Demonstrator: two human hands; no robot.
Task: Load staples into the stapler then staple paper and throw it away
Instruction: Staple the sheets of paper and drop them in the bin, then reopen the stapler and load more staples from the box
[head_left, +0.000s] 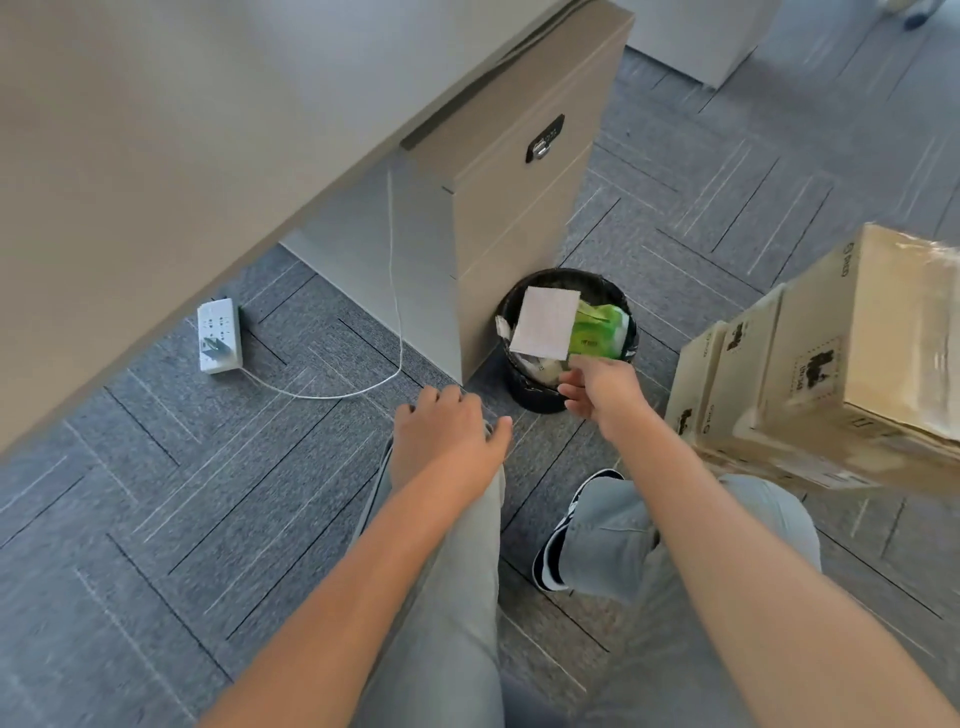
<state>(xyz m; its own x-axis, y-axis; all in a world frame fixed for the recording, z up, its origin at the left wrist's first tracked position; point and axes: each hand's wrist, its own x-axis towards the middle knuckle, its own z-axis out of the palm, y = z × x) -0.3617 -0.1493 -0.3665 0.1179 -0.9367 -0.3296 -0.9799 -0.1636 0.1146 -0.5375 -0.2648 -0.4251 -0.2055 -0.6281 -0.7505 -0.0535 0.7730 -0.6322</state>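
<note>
A white sheet of paper (545, 322) hangs tilted over the mouth of a black waste bin (524, 387) that stands on the carpet beside a beige drawer cabinet. My right hand (600, 392) reaches out just below the sheet. Its fingertips meet the sheet's lower right corner and the thumb is spread away from it; I cannot tell whether the fingers still grip the paper. My left hand (447, 436) lies palm down on my left knee, fingers apart, holding nothing. No stapler or staples are in view.
The bin holds a green packet (602, 330) and scraps. The drawer cabinet (509, 218) stands under the desk edge (156, 171). A white power strip (219, 335) with its cord lies on the carpet at left. Cardboard boxes (831, 364) are stacked at right.
</note>
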